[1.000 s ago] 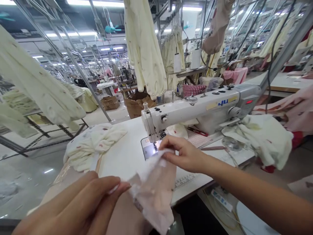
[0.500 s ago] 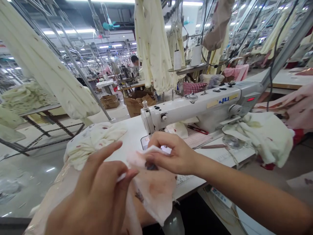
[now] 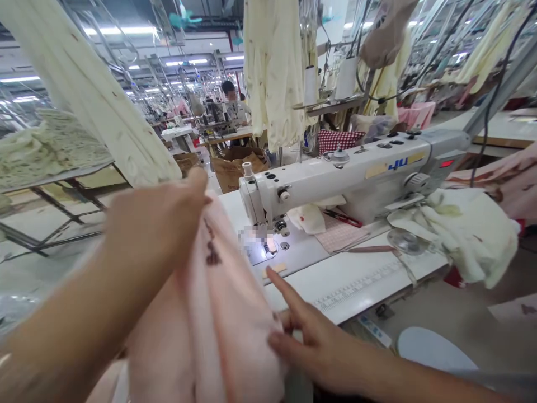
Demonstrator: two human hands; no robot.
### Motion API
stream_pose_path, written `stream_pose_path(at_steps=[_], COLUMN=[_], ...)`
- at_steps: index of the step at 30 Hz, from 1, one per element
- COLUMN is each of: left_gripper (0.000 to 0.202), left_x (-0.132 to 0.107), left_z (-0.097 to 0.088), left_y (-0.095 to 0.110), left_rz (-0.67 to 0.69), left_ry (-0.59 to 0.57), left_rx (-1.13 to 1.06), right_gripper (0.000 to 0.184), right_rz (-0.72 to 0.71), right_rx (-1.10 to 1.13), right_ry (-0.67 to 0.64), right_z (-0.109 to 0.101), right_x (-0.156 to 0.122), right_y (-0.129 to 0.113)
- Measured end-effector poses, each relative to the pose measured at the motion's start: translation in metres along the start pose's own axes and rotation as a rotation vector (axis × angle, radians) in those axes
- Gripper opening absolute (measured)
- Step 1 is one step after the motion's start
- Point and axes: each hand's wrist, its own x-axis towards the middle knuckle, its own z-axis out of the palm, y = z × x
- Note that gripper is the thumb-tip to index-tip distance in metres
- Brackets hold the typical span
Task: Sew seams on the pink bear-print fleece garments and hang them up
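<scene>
My left hand (image 3: 155,224) is raised and closed on the top of a pale pink printed fabric piece (image 3: 218,313), which hangs down in front of the table. My right hand (image 3: 310,336) is low at the fabric's right edge, index finger stretched out toward the machine, the other fingers touching the cloth. Just behind stands a white sewing machine (image 3: 344,173), its lit needle area (image 3: 268,243) a short way beyond my right fingertip.
The white sewing table (image 3: 361,280) carries a heap of cream fabric (image 3: 465,235) at the right. Cream garments (image 3: 272,67) hang overhead. A metal rack (image 3: 54,184) with folded cloth stands left. Another person (image 3: 230,98) sits at a far workstation. Cardboard boxes (image 3: 235,165) sit behind the table.
My left hand has risen, lifting the pink fabric high. My right hand has left the top edge near the needle and dropped to the fabric's lower right side, finger extended.
</scene>
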Motion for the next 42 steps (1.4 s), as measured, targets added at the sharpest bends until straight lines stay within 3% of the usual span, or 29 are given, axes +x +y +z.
stream_pose_path(at_steps=[3,5,8,12,21,25,27,30,32,35,38,40,42], left_gripper=[0.023,0.015,0.007,0.011,0.016,0.02,0.02,0.019,0.019,0.019,0.017,0.017,0.018], left_x=[0.031,0.03,0.008,-0.018,-0.02,-0.025,-0.027,-0.031,-0.034,-0.037,-0.037,-0.038,-0.038], left_z=[0.037,0.066,0.101,0.12,0.142,0.152,0.158,0.167,0.171,0.173,0.172,0.172,0.171], left_y=[0.025,0.037,0.046,0.05,0.053,0.052,0.052,0.054,0.055,0.055,0.053,0.053,0.053], left_rz=[0.088,0.184,0.357,0.473,0.453,0.468,0.469,0.45,0.433,0.421,0.413,0.403,0.391], left_ry=[-0.1,-0.184,-0.366,-0.485,-0.373,-0.318,-0.285,-0.226,-0.19,-0.162,-0.146,-0.141,-0.145], left_rx=[0.024,-0.06,-0.231,-0.394,-0.501,-0.509,-0.522,-0.549,-0.567,-0.595,-0.618,-0.629,-0.639], right_gripper=[0.047,0.021,0.018,0.018,0.021,0.013,0.017,0.038,0.034,0.016,0.01,0.018,0.044], right_rz=[-0.068,-0.159,-0.226,-0.235,-0.17,-0.127,-0.184,-0.296,-0.309,-0.304,-0.125,0.101,0.321], right_rx=[-0.389,-0.546,-0.633,-0.741,-0.858,-0.897,-0.906,-0.915,-0.92,-0.659,0.108,0.693,1.106], right_ry=[0.163,0.155,0.059,0.002,-0.011,-0.044,-0.08,-0.148,-0.186,-0.104,0.14,0.218,0.221], right_z=[-0.016,-0.023,-0.022,-0.012,-0.008,-0.009,-0.007,0.0,0.005,0.007,0.009,0.014,0.02], right_x=[0.006,0.007,0.006,0.008,0.014,0.017,0.018,0.022,0.026,0.029,0.024,0.019,0.015], right_y=[0.018,0.028,0.038,0.045,0.044,0.039,0.038,0.04,0.042,0.04,0.03,0.022,0.016])
